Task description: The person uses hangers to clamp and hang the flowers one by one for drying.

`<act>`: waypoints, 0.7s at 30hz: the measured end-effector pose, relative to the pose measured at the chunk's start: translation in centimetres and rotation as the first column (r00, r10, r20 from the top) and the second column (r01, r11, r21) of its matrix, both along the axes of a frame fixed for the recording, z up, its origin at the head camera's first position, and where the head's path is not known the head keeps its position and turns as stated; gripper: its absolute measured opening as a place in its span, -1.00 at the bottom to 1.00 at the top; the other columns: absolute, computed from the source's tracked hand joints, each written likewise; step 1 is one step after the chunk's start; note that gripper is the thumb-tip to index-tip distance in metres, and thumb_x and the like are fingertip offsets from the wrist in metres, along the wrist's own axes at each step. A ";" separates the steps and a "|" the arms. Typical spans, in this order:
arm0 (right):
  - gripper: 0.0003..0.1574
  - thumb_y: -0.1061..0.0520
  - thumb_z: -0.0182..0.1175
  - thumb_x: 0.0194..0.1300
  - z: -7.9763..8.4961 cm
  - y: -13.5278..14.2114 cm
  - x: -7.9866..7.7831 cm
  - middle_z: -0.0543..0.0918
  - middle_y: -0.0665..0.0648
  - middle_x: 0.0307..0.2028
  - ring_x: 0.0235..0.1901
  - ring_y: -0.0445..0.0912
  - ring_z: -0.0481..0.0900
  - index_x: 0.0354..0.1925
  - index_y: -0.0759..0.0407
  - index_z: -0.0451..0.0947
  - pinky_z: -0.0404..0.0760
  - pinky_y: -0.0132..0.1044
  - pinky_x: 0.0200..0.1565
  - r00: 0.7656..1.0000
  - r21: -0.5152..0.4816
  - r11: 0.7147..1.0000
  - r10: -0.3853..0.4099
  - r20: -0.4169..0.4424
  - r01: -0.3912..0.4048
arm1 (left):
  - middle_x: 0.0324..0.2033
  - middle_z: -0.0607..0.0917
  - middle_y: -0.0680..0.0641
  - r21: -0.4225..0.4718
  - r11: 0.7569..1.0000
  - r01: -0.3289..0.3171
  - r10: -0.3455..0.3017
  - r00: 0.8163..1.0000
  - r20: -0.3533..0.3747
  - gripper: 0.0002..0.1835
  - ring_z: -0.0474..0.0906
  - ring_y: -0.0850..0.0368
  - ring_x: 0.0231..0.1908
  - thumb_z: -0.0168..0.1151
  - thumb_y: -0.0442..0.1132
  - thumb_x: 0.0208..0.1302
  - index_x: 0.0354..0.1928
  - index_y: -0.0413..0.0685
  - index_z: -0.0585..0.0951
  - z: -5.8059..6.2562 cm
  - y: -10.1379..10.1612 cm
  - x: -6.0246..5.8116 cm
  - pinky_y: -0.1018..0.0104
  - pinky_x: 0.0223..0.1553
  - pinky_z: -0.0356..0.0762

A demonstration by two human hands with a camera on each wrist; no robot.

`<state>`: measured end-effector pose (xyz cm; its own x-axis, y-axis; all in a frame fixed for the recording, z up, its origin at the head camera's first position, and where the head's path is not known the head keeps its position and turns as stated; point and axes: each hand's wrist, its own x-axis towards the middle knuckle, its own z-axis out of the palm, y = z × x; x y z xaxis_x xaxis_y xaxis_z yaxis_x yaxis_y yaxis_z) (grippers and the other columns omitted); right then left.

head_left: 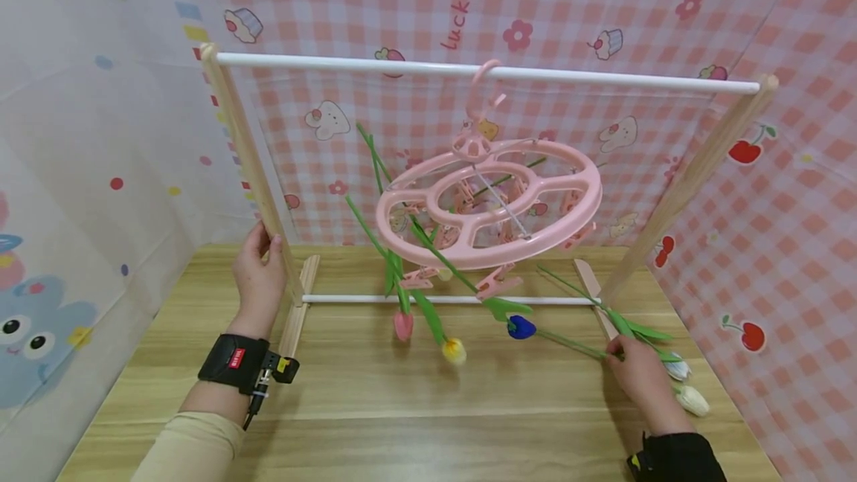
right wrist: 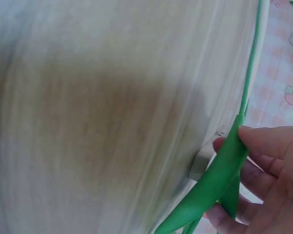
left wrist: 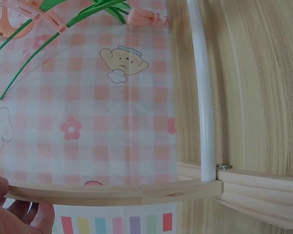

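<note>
My left hand (head_left: pixel 260 274) grips the left wooden post (left wrist: pixel 112 195) of a rack, thumb and fingers on either side of it. On the right, my right hand (head_left: pixel 641 374) pinches an artificial tulip by its green stem and leaf (right wrist: pixel 215 175). A white tulip head (head_left: pixel 692 400) and a pale blue-white one (head_left: pixel 678 367) lie beside this hand; which belongs to the pinched stem I cannot tell. From the rack's top bar hangs a pink round clip hanger (head_left: pixel 489 203). Pink (head_left: pixel 403 326), yellow (head_left: pixel 454 351) and blue (head_left: pixel 521 327) tulips hang heads down from it.
The rack's white top bar (head_left: pixel 301 62) spans the scene, and a white lower bar (head_left: pixel 355 299) runs just above the wooden table (head_left: pixel 375 422). Its right post (head_left: pixel 696 177) stands beyond my right hand. Checked cloth (head_left: pixel 415 13) hangs behind.
</note>
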<state>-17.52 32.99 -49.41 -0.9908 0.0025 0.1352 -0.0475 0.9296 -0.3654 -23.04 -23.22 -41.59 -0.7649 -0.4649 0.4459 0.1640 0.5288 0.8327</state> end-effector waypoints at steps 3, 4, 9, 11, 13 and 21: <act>-0.89 0.25 0.19 0.16 0.2 0.1 0.1 0.58 0.25 -0.37 -0.39 0.09 0.49 -0.29 0.23 0.50 0.46 0.00 -0.40 1.000 -0.023 1.000 -0.001 -0.003 0.001 | 0.04 0.55 -0.22 0.006 1.000 0.003 -0.003 1.000 0.008 -0.59 0.45 0.06 0.04 0.00 -0.25 0.39 0.24 -0.17 0.41 0.1 0.1 0.0 0.12 0.00 0.49; -0.85 0.25 0.18 0.18 0.2 0.0 0.1 0.58 0.25 -0.36 -0.38 0.09 0.50 -0.23 0.26 0.51 0.46 0.00 -0.39 1.000 -0.029 1.000 0.000 -0.005 0.000 | 0.05 0.54 -0.22 0.009 1.000 0.004 -0.004 1.000 0.012 -0.59 0.44 0.06 0.05 -0.01 -0.25 0.40 0.25 -0.18 0.40 0.1 0.1 0.1 0.11 0.00 0.49; -0.70 0.32 0.11 0.21 0.4 -0.2 0.0 0.55 0.35 -0.26 -0.23 0.23 0.50 -0.06 0.38 0.54 0.49 0.12 -0.23 0.998 -0.043 0.999 0.024 -0.062 -0.027 | 0.06 0.54 -0.22 0.009 1.000 0.009 -0.009 1.000 0.015 -0.58 0.44 0.05 0.05 -0.02 -0.24 0.41 0.26 -0.17 0.39 0.1 0.2 0.1 0.09 0.00 0.49; -0.72 0.33 0.11 0.20 0.6 -0.4 0.1 0.53 0.40 -0.23 -0.18 0.29 0.47 -0.10 0.37 0.57 0.47 0.17 -0.18 0.996 -0.051 0.998 0.028 -0.088 -0.032 | 0.05 0.54 -0.21 0.002 1.000 0.009 -0.009 1.000 0.011 -0.59 0.44 0.05 0.05 -0.02 -0.24 0.40 0.25 -0.15 0.40 0.1 0.2 0.1 0.09 -0.01 0.49; -0.73 0.33 0.12 0.20 0.8 -0.7 0.2 0.53 0.41 -0.21 -0.16 0.31 0.46 -0.11 0.37 0.57 0.46 0.19 -0.17 0.994 -0.066 0.997 0.029 -0.108 -0.036 | 0.06 0.54 -0.20 0.000 1.000 0.011 -0.011 1.000 0.011 -0.59 0.44 0.05 0.06 -0.02 -0.23 0.40 0.25 -0.13 0.41 0.0 0.2 0.1 0.08 -0.01 0.49; -0.72 0.31 0.11 0.25 2.0 -1.9 0.4 0.50 0.46 -0.08 -0.05 0.32 0.42 -0.06 0.35 0.55 0.42 0.22 -0.08 0.986 -0.151 0.987 0.020 -0.168 -0.045 | 0.08 0.53 -0.19 0.006 1.000 0.016 -0.016 1.000 0.021 -0.58 0.42 0.06 0.08 -0.03 -0.21 0.41 0.27 -0.10 0.39 0.1 0.2 0.3 0.09 0.02 0.48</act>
<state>-17.09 31.10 -47.42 -0.9548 0.0042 0.2974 -0.1484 0.8598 -0.4886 -22.78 -23.05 -41.47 -0.7812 -0.4553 0.4272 0.1548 0.5217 0.8390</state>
